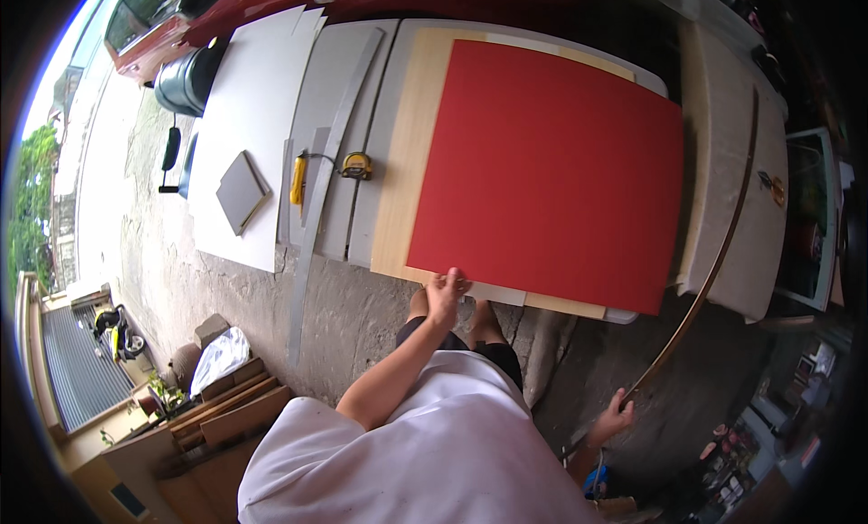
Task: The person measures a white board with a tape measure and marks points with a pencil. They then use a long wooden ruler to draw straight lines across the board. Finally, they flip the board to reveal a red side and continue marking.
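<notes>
A large red sheet (pixel 551 171) lies on a pale wooden board (pixel 398 198) on the grey table (pixel 366 217) in front of me. At its near left edge is my left hand (pixel 444 298), fingers curled together; whether they pinch anything I cannot make out. Off to the right and lower down, my right hand (pixel 615 419) is closed around the near part of a long, thin brown strip (pixel 696 311). The strip slants away over the right-hand table, looking bent in this view.
Left of the red sheet are a yellow tape measure (pixel 356 166), a yellow utility knife (pixel 297 179) and a long metal straightedge (pixel 327 162) overhanging the near edge. A grey square piece (pixel 242 194) rests on white sheets (pixel 253 99). Scissors (pixel 774 190) lie on the right-hand table (pixel 719 235).
</notes>
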A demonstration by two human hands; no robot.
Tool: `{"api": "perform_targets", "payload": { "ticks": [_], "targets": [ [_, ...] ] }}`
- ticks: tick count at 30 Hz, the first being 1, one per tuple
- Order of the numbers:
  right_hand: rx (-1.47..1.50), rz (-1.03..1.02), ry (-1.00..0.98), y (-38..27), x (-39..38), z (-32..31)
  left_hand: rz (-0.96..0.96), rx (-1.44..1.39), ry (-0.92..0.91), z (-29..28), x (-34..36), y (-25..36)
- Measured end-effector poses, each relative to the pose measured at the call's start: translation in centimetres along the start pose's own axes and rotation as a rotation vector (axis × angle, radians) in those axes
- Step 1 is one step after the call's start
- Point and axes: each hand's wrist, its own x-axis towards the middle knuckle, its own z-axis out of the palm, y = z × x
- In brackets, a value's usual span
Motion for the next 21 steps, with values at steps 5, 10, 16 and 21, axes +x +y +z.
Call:
{"api": "perform_targets", "payload": {
  "ticks": [5,10,16,21],
  "targets": [
    [0.117,-0.006,-0.097,-5.2,-8.5,5.2,-0.156,-0.029,0.092,2.7,-2.0,-1.5],
    [0.048,0.002,-0.270,-8.6,-15.6,9.2,-0.271,0.377,-0.079,-3.9,-0.6,5.9],
    [0.191,-0.118,-0.239,-10.0,-25.6,16.2,0.845,1.203,0.401,-17.6,12.9,27.6],
    [0.235,-0.086,-0.234,-10.0,-29.4,22.1,0.826,1.610,0.334,-20.8,23.1,36.6]
  ]
}}
